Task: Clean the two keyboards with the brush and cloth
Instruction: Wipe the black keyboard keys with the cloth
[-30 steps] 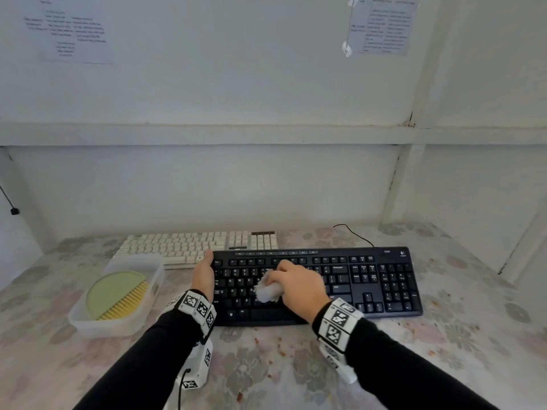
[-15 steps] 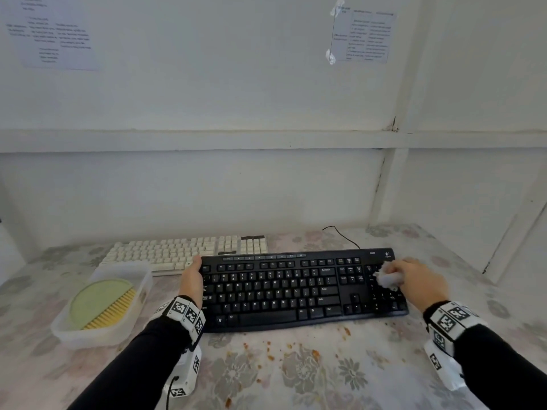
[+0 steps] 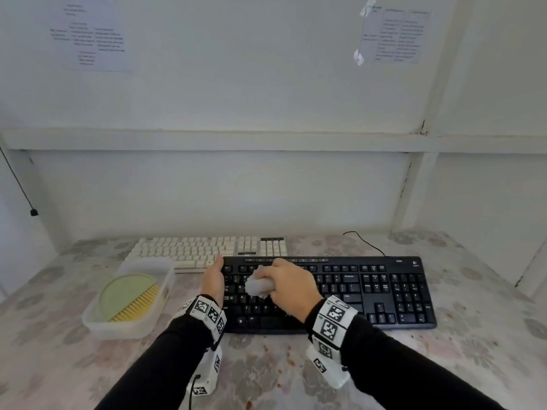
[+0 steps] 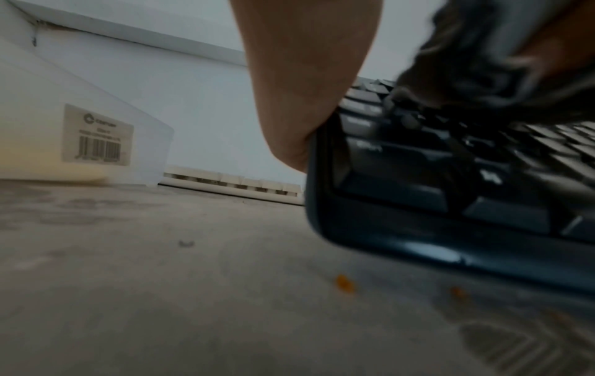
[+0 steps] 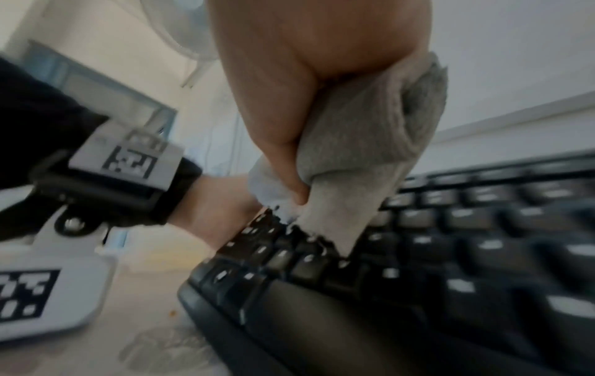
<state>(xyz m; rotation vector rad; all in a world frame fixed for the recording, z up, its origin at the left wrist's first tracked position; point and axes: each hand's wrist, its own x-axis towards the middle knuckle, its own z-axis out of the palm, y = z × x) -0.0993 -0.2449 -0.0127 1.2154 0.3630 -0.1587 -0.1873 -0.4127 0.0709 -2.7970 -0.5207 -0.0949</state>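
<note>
Looks like bare-bones work cubicle I'm at. White partition walls [image 3: 266, 84], printed sheets [image 3: 390, 34] taped up high, floral-covered desk [image 3: 488, 335] jammed into corner. Black keyboard [image 3: 384, 291] near front edge, beige keyboard [image 3: 183, 250] behind it toward back wall.

We see two forearms in long black sleeves [image 3: 165, 347], bare from the wrist on. Above each cuff sits a white wristband [image 3: 207, 310] printed with square black-and-white markers, strapped in black with a metal rivet [image 5: 71, 223]. Below each band hangs a white, marker-tagged camera housing [image 3: 207, 377]; a thin black cable [image 3: 191, 392] leaves the left one.
</note>
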